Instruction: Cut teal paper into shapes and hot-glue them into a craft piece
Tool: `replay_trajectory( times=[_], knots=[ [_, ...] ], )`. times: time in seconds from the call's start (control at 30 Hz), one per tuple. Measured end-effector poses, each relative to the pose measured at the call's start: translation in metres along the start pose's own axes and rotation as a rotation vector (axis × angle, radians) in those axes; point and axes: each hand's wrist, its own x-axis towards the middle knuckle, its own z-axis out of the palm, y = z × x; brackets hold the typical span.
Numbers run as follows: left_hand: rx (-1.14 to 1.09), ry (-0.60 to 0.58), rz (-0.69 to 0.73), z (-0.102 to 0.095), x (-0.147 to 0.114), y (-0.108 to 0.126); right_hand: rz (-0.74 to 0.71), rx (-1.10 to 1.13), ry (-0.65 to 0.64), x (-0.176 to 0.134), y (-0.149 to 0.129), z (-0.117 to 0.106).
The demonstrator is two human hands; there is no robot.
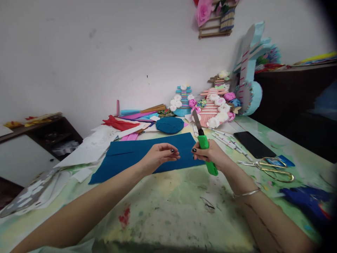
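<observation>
My right hand (210, 154) is wrapped round a green utility knife (211, 168). Its blade is extended and points up, away from me. My left hand (163, 156) hovers to the left of it, fingers loosely curled and nothing visible between them. Beneath and behind both hands lies a sheet of dark blue paper (123, 154) with a slit or crease on its left part. A dark blue oval piece (170, 125) rests beyond the sheet.
Gold-handled scissors (263, 167), a black phone (254, 144) and a blue glue gun (306, 202) lie at the right. Several patterned paper sticks (229, 142) are near the phone. Flower-decorated crafts (210, 109) stand against the wall. White paper (92, 144) and coloured strips (121, 123) lie left.
</observation>
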Motion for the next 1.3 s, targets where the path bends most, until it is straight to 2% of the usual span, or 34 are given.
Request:
replay_trajectory(
  times=[0.2, 0.37, 0.6, 0.67, 0.77, 0.83, 0.97, 1.07, 1.2, 1.3],
  knots=[
    [-0.010, -0.047, 0.028, 0.013, 0.001, -0.003, 0.018, -0.081, -0.065, 0.002, 0.008, 0.012],
    [0.001, -0.078, 0.036, 0.015, 0.005, -0.007, 0.008, -0.136, -0.101, 0.000, 0.006, 0.018],
    [0.140, -0.013, 0.014, 0.010, 0.006, -0.011, -0.009, -0.122, -0.136, -0.002, 0.007, 0.015],
    [0.185, -0.077, 0.034, 0.010, 0.007, -0.014, -0.008, -0.102, -0.134, -0.002, 0.008, 0.015],
    [0.135, -0.273, 0.018, 0.014, 0.010, -0.018, 0.000, -0.089, -0.134, -0.003, 0.007, 0.016],
    [0.106, -0.327, 0.000, 0.018, 0.013, -0.020, 0.013, -0.098, -0.142, -0.003, 0.006, 0.016],
    [0.176, -0.230, -0.033, 0.020, 0.017, -0.023, 0.035, -0.132, -0.171, -0.003, 0.005, 0.016],
    [0.247, -0.149, -0.071, 0.013, 0.013, -0.024, 0.028, -0.154, -0.159, -0.003, 0.005, 0.014],
    [0.349, -0.089, -0.081, -0.003, -0.005, -0.018, 0.028, -0.139, -0.154, -0.002, 0.004, 0.009],
    [0.512, -0.050, -0.119, -0.018, -0.030, -0.006, 0.022, -0.118, -0.127, -0.001, 0.003, 0.004]
  ],
)
